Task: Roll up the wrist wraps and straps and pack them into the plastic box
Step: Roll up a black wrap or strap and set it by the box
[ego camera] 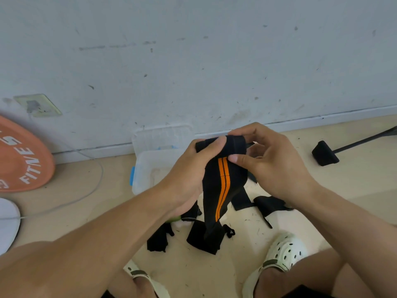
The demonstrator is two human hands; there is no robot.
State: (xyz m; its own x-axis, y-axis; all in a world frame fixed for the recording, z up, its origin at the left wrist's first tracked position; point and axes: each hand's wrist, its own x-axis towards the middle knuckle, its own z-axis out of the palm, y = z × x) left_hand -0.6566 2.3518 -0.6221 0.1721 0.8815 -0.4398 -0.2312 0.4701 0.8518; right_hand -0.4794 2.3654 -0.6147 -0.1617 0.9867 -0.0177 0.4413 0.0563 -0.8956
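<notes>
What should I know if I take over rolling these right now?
Left hand: grips the rolled top of the black wrist wrap with orange stripes.
Right hand: pinches that same roll; its grip is near the top edge.
The wrap's tail hangs down to the floor.
Clear plastic box with blue latches: open, behind the hands by the wall; contents hard to see.
Loose black straps lie unrolled on the floor.
Done: roll started.
Left: finish rolling, pack it, then the other straps.

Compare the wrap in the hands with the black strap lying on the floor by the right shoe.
The striped wrap has orange stripes; the floor strap looks plain black. The striped wrap is held up by the left hand and right hand, its top partly rolled; the floor strap lies loose and unrolled. Both are dark fabric, outside the plastic box.
</notes>
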